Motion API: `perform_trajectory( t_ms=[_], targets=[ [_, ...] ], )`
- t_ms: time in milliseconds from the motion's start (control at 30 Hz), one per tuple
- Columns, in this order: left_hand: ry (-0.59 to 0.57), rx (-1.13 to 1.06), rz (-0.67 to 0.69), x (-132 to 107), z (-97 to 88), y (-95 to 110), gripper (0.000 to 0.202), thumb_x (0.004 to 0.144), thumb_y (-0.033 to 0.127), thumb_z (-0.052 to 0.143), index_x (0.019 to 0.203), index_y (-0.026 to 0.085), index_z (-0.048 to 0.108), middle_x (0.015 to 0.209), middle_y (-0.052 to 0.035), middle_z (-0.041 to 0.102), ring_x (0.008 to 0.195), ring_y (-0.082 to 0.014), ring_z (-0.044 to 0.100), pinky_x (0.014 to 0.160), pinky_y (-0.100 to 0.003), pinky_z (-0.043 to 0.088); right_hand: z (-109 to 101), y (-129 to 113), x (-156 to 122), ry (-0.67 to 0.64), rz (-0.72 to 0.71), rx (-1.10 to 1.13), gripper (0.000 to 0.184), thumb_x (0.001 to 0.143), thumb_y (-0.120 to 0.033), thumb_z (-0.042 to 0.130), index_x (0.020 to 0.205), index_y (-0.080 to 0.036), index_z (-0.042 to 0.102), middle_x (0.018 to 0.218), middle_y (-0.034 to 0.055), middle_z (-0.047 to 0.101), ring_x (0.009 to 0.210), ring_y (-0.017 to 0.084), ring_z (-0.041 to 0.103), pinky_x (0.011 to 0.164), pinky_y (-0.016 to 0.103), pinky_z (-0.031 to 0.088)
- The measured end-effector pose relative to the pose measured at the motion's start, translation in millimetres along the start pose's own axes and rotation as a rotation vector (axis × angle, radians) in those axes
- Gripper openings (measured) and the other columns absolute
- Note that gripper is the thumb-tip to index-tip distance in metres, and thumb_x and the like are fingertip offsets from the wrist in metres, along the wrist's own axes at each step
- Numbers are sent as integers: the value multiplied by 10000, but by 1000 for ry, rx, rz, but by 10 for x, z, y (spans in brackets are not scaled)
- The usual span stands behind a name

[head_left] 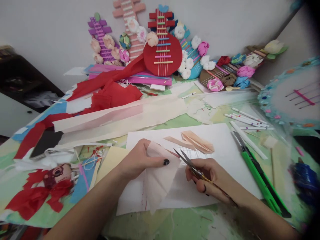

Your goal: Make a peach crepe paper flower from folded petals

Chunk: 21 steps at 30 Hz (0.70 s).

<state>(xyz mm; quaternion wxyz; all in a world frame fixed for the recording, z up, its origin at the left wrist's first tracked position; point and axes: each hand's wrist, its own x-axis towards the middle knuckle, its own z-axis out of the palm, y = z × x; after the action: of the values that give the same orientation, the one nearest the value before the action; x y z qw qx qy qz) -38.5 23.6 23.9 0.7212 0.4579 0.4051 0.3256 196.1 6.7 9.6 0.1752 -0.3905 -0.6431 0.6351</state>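
My left hand (142,155) pinches a piece of pale pink crepe paper (160,180) between thumb and fingers, over a white sheet (215,186). In my right hand (210,180) is a pair of scissors (192,165), its fingers wrapped round the handles. The blades are a little apart, and their tips point up and left, close to the right edge of the pink paper; whether they touch it I cannot tell. Folded peach crepe paper (197,141) lies on the white sheet just beyond the scissors.
A green utility knife (260,180) lies at the right, near several white sticks (246,118). Long cream paper strips (120,116) and red crepe paper (115,96) spread across the back left. Decorated model instruments, including a red one (162,53), lean against the wall.
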Motion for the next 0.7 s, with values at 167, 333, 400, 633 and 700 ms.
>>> perform_trajectory(
  t_ms=[167,333,400,633,700],
  targets=[
    [8,-32,20,10,16,-5,218,612,190,706,798,81,735,794,-118,713,731,-228,647,655,-305,507,19,5,17,-6,13,-26,493,702,-646,577,740,-156,538,573,-39,378,530,85,288,452,223,187],
    [18,16,10,22,20,-18,247,616,186,704,833,74,733,822,-127,718,749,-223,653,672,-289,505,37,45,16,-4,-4,-32,467,714,-619,585,724,-154,540,549,-50,347,513,78,262,447,226,165],
    [14,17,10,25,21,-20,251,615,189,702,836,74,732,823,-127,719,739,-216,652,665,-280,504,43,54,12,3,-7,-34,459,716,-610,589,719,-153,541,548,-51,341,513,78,260,448,227,164],
    [3,-1,14,24,22,-28,259,613,179,699,845,71,731,812,-123,720,718,-203,650,650,-259,501,35,44,10,19,18,-66,407,728,-557,601,703,-155,545,526,-54,344,493,75,261,441,226,153],
    [-1,-8,11,26,22,-29,256,612,176,699,844,72,731,812,-122,720,711,-198,649,644,-255,502,31,42,14,26,22,-79,384,736,-532,603,686,-156,539,527,-52,349,493,74,264,440,225,155]
  ],
)
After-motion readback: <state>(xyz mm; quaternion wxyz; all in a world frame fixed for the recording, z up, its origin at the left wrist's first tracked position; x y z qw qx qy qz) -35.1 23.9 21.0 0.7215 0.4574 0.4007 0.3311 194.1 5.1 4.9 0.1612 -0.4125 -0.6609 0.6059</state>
